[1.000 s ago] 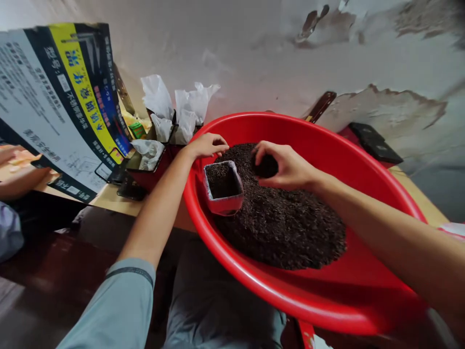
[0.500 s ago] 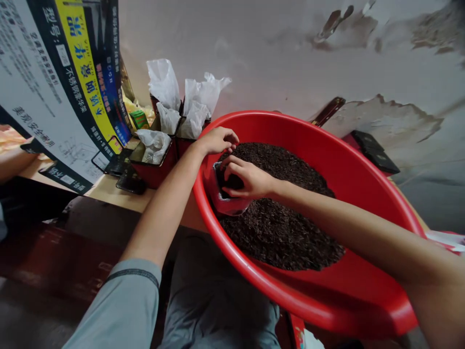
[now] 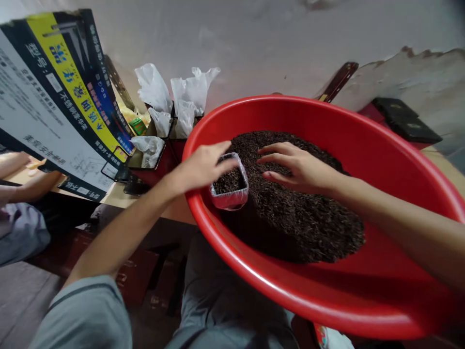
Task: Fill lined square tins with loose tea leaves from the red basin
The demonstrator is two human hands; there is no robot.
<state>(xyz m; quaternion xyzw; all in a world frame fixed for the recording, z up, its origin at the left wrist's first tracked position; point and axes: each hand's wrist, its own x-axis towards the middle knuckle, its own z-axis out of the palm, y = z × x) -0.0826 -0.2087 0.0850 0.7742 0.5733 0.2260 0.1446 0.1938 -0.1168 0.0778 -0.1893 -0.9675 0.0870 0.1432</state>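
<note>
A big red basin (image 3: 395,295) holds a heap of dark, dry loose tea leaves or similar shreds (image 3: 290,223). Against its left inner wall stands a small square box lined with clear plastic (image 3: 229,199), filled with the same dark shreds. My left hand (image 3: 205,167) is over the basin's left rim at the box's upper left edge, fingers apart and somewhat blurred; whether it touches the box I cannot tell. My right hand (image 3: 300,167) hovers above the heap, right of the box, fingers spread with nothing in them.
Several dark red boxes with white plastic bags (image 3: 152,89) sticking out stand left of the basin. A large printed cardboard sheet (image 3: 54,116) rises at the far left, with another person's arm (image 3: 36,186) behind it. A wooden handle (image 3: 339,80) and black box (image 3: 403,118) lie behind the basin.
My right hand has left the box's opening and moved right, fingers spreading. My left hand has shifted down toward the box. The view has turned slightly.
</note>
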